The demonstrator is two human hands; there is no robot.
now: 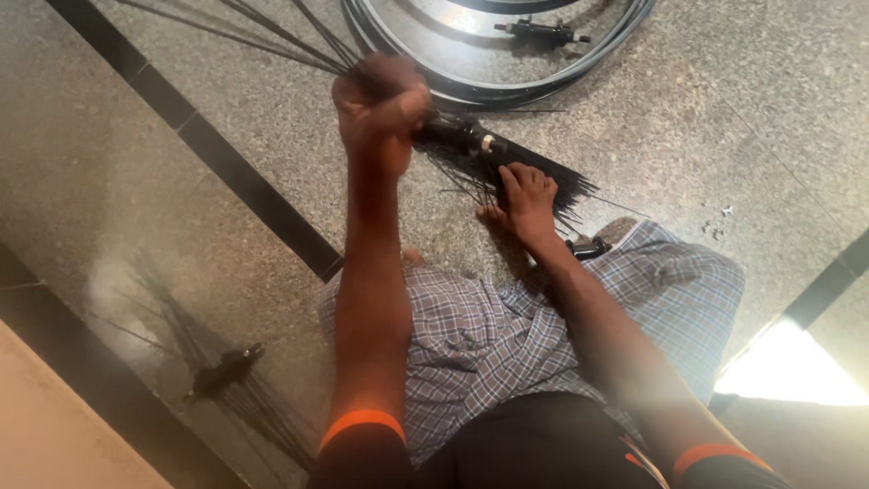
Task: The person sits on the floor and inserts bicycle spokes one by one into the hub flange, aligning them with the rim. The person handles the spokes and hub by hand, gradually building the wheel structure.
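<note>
Checked cloth (480,335) covers our lap at six o'clock. Our left hand (380,100) is clenched around a bundle of black spokes (272,36) fanning toward eleven o'clock. Our right hand (525,195) rests with fingers spread on loose spokes (561,186) on the floor (724,118), below the wheel rims (507,91) at twelve.

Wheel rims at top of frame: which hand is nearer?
Left. The left hand grips a bundle of black spokes right beside the stacked wheel rims. The right hand rests lower, on loose spokes on the floor, farther from the rims.
</note>
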